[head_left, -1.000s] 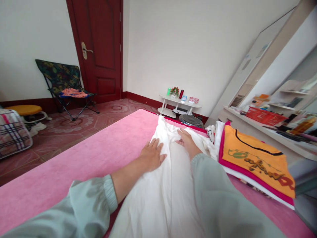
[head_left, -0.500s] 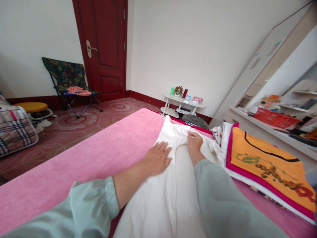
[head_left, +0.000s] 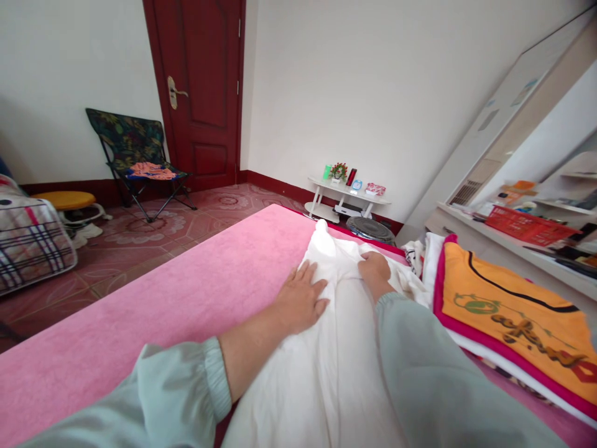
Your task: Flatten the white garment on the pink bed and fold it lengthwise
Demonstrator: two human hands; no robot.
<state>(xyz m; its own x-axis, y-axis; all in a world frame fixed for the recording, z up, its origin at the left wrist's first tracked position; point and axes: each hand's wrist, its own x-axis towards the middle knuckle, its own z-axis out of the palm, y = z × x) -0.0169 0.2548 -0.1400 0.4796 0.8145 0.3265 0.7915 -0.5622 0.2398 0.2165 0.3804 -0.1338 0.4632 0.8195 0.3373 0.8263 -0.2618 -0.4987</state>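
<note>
White cloth [head_left: 321,367] on pink bed [head_left: 163,311]: left hand [head_left: 301,298] flat, open upon it; right hand [head_left: 375,270] clenching its far fold.

A bed [head_left: 186,298] with a pink cover carries the things. A white cloth [head_left: 321,373] lies on it lengthwise, running from the near edge toward the far end, where it bunches into a rumpled mound. Both hands rest on that cloth near the mound: the left hand [head_left: 301,297] flat with fingers spread, the right hand [head_left: 374,269] curled with cloth gathered under it. Just beside the cloth, on its right, sits a stack [head_left: 508,323] of folded clothes, an orange piece with a dark line and lettering on top, a magenta layer and white ones below. The cover left of the cloth is smooth pink.
</note>
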